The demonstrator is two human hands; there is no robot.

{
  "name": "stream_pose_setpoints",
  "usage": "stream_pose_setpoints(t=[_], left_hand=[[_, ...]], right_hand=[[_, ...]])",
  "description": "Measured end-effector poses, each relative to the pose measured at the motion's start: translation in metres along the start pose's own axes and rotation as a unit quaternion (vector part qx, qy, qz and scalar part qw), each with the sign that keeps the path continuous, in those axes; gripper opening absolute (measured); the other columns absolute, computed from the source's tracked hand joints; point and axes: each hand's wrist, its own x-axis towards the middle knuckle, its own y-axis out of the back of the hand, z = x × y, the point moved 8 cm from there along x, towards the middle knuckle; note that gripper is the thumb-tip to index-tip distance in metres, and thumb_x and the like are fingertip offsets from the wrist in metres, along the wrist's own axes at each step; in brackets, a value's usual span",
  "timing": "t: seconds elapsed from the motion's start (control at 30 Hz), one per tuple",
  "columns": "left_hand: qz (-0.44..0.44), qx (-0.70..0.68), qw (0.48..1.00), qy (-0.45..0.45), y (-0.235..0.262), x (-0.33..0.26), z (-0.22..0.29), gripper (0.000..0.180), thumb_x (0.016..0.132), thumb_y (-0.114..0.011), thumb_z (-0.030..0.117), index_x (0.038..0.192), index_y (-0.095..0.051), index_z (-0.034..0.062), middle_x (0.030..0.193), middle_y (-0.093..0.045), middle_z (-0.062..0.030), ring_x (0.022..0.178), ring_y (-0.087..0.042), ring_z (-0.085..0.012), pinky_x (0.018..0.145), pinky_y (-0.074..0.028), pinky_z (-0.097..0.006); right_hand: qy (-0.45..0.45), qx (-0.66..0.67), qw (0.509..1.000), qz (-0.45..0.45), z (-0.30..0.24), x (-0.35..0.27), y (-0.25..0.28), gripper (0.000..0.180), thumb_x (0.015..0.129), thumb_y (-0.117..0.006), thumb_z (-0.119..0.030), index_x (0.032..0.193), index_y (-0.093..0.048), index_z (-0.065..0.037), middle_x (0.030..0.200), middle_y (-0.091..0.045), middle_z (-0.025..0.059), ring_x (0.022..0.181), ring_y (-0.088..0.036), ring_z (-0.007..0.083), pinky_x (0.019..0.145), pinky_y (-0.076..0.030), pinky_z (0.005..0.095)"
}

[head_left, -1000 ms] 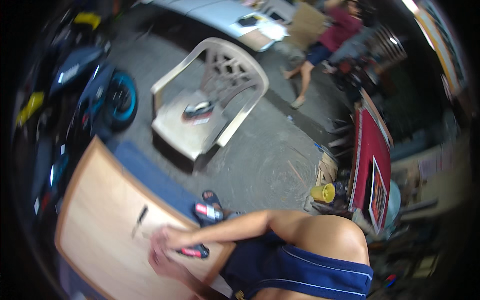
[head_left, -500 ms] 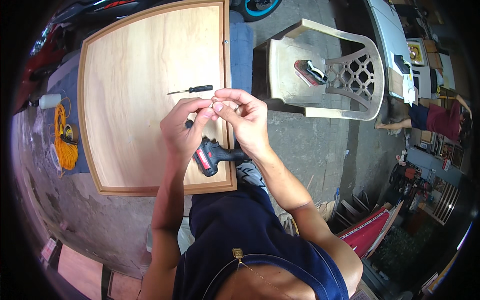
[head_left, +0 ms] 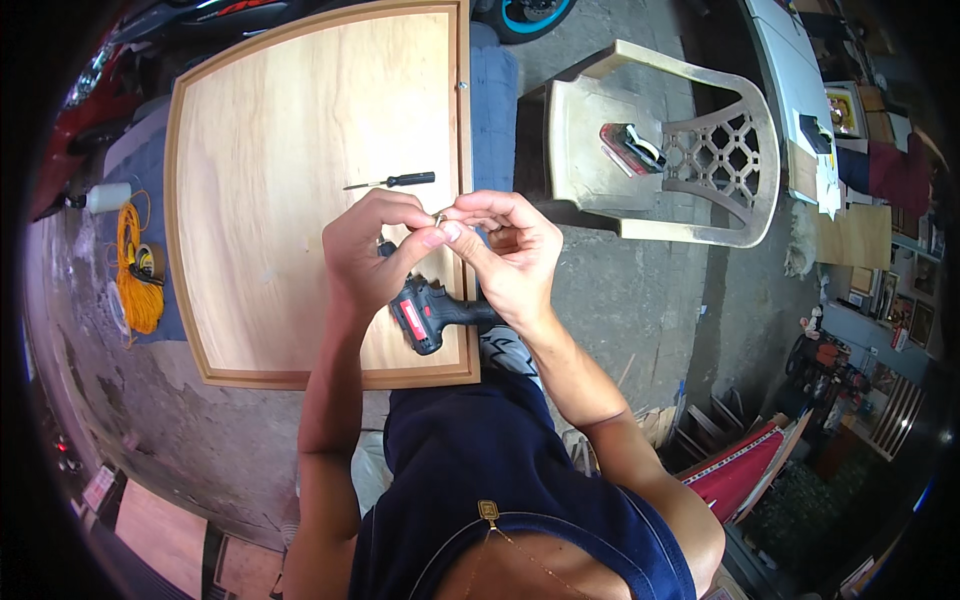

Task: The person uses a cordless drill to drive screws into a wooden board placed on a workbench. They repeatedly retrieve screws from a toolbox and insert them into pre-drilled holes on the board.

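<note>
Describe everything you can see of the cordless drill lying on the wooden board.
The cordless drill is black with red panels, apparently plastic. It lies on its side near the framed wooden board's lower right corner, its handle pointing right. The hands held above hide its front end; whether they touch it cannot be told.

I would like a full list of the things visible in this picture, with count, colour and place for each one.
wooden panel: one, light brown with a darker frame, flat on the ground before the person
screwdriver: one, black handle, lying on the panel
cordless drill: one, black and red, on the panel's near edge under the hands
small metal part: one, pinched between both hands, too small to identify
plastic chair: one, cream, right of the panel, with a red and black object on its seat
yellow cord: one coil, left of the panel
left hand: one, fingers on the small part
right hand: one, fingers on the small part
</note>
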Motion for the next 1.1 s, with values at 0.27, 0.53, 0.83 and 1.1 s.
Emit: stream_pose_setpoints(t=[0.27, 0.53, 0.83, 1.1], left_hand=[[-0.047, -0.058, 0.997, 0.025, -0.003, 0.0, -0.006, 0.015, 0.073, -0.067, -0.004, 0.086, -0.06, -0.001, 0.084, -0.06, -0.0101, 0.077, -0.057, -0.0142, 0.068, -0.046, -0.024], [0.017, -0.097, 0.992, 0.076, -0.007, -0.012, -0.027, 0.013, 0.076, -0.064, -0.005, 0.088, -0.06, -0.0028, 0.084, -0.061, -0.0102, 0.078, -0.057, -0.013, 0.069, -0.045, -0.024], [0.031, -0.093, 0.966, 0.241, -0.012, -0.031, -0.065, 0.015, 0.08, -0.061, -0.001, 0.095, -0.062, -0.0056, 0.085, -0.063, -0.0095, 0.077, -0.059, -0.0114, 0.069, -0.046, -0.022], [-0.013, -0.083, 0.958, 0.274, -0.019, 0.019, -0.142, 0.018, 0.085, -0.058, 0.007, 0.098, -0.061, -0.005, 0.081, -0.064, -0.0062, 0.078, -0.06, -0.0103, 0.073, -0.048, -0.022]], right_hand=[[0.072, -0.086, 0.993, -0.034, -0.013, 0.005, 0.001, 0.025, 0.074, -0.068, 0.004, 0.097, -0.058, 0.004, 0.081, -0.066, 0.0108, 0.078, -0.064, 0.0133, 0.07, -0.05, 0.0238], [-0.027, -0.018, 0.999, 0.007, 0.012, -0.005, 0.003, 0.034, 0.073, -0.068, 0.004, 0.104, -0.054, 0.005, 0.085, -0.066, 0.0092, 0.082, -0.061, 0.0101, 0.072, -0.047, 0.0224], [-0.051, -0.073, 0.995, 0.036, 0.052, -0.006, 0.015, 0.03, 0.074, -0.066, 0.005, 0.102, -0.056, 0.004, 0.082, -0.064, 0.0055, 0.077, -0.056, 0.0064, 0.066, -0.043, 0.0204], [-0.155, -0.212, 0.965, -0.007, 0.089, -0.015, 0.025, 0.028, 0.074, -0.062, 0.003, 0.101, -0.057, 0.002, 0.088, -0.063, 0.0106, 0.077, -0.058, 0.0112, 0.066, -0.046, 0.0234]])
